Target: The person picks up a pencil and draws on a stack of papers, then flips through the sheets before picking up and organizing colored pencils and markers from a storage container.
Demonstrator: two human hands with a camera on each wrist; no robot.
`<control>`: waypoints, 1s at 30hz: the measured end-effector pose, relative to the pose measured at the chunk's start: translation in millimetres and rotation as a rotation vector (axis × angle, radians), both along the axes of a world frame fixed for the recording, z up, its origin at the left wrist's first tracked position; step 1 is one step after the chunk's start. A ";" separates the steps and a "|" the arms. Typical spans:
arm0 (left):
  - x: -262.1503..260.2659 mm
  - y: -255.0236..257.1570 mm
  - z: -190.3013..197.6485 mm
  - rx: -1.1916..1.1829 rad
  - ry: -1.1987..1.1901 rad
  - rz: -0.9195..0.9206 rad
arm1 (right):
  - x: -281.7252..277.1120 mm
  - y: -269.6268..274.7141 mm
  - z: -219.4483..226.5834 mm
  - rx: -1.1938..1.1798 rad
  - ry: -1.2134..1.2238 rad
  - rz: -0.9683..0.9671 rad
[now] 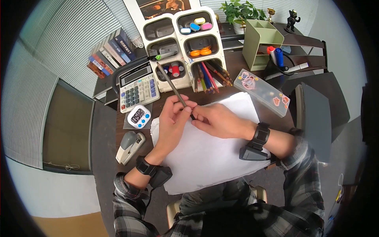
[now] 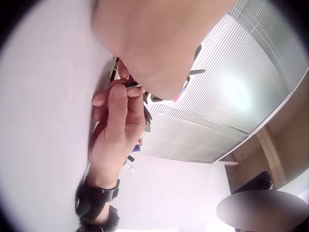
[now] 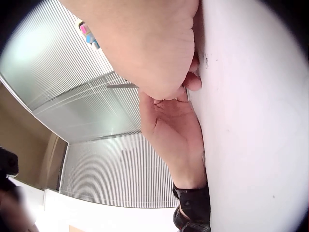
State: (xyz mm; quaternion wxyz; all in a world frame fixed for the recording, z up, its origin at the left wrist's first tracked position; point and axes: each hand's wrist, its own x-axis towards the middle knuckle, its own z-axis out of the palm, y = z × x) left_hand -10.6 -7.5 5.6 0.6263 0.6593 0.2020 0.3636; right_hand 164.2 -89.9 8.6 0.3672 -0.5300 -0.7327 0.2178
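A slim dark pencil (image 1: 170,83) slants up and away between my two hands, over a stack of white paper (image 1: 213,158). My left hand (image 1: 172,118) holds it between thumb and fingers, partway along. The thumb and fingers of my right hand (image 1: 221,120) pinch its lower, near end. From the left wrist, small pale marks show on the black end of the pencil (image 2: 130,86) beside the right thumb. In the right wrist view the grey shaft of the pencil (image 3: 121,86) sticks out past the hands, and the rest is hidden behind them.
Behind the paper stands a white organizer (image 1: 179,39) with erasers, sharpeners and several pencils. Left are a calculator (image 1: 138,93), a timer (image 1: 139,117) and a stapler (image 1: 130,147). On the right lie a sticker-covered pencil case (image 1: 262,93), a green holder (image 1: 252,45) and a pen cup (image 1: 282,71).
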 end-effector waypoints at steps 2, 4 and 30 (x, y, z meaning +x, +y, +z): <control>0.3 0.0 0.6 0.027 0.082 -0.004 | 0.9 -0.7 0.4 -0.007 -0.005 -0.002; 0.8 0.3 -0.5 0.043 0.076 -0.011 | 0.8 -0.4 -0.8 0.028 0.015 -0.002; 0.8 5.1 -8.6 0.129 0.098 -0.031 | -0.1 2.9 -2.4 -0.018 0.168 -0.059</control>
